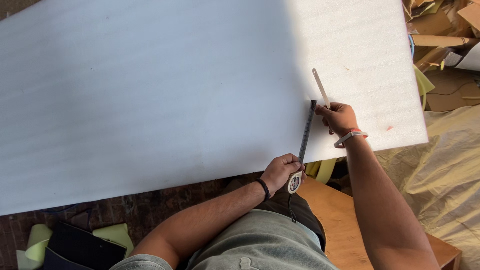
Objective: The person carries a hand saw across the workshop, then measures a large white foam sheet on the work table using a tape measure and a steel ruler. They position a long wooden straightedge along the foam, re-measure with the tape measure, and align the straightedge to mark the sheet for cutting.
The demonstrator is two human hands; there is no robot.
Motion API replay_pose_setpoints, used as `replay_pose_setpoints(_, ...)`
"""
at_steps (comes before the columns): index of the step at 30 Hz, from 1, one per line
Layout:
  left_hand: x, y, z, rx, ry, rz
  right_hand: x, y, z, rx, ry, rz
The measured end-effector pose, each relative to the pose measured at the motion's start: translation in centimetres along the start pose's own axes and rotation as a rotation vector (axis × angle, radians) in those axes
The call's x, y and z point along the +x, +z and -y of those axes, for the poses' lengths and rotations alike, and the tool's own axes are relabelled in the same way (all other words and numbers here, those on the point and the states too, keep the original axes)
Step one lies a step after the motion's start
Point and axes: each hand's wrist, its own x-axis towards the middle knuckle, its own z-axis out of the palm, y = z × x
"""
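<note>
A large white foam sheet (150, 90) fills most of the view. My left hand (281, 171) grips a tape measure case (294, 182) at the sheet's near edge. Its dark blade (306, 131) runs up across the foam to my right hand (338, 118). My right hand pins the blade's tip with the fingers and holds a thin pale stick-like tool (320, 88) that points away over the foam. A white and orange band sits on my right wrist, a black one on my left.
A wooden bench (340, 220) stands below the sheet near my knees. Crumpled beige sheeting (445, 170) lies at the right. Cardboard scraps (440, 30) pile at the top right. Yellow-green foam offcuts (37, 240) and a dark flat object lie at the bottom left.
</note>
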Motion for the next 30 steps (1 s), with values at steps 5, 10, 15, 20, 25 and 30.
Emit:
replay_pose_setpoints(5,-0.7,-3.5,-1.2,0.133,0.124,-0.075,0.7,0.9,-0.6,-0.005,-0.024,-0.036)
replay_pose_setpoints(10,-5.2,-10.3,-2.7,-0.044,0.086,-0.276,1.3,3.5,0.0,-0.056,-0.051,-0.142)
replay_pose_setpoints(15,-12.5,-18.1,-2.0,-0.310,0.122,-0.513,-0.3,13.4,2.7,-0.330,-0.196,0.000)
replay_pose_setpoints(20,-21.0,-25.4,1.0,-0.707,0.191,-0.668,-5.9,27.6,6.2,-0.441,-0.333,0.380)
replay_pose_setpoints(25,-30.3,-33.2,6.1,-1.002,0.418,-0.741,-13.0,40.5,10.6,-0.595,-0.361,0.559)
replay_pose_setpoints(30,-40.5,-39.4,11.7,-1.292,0.612,-0.770,-19.6,52.2,13.8,-0.479,-0.450,0.668)
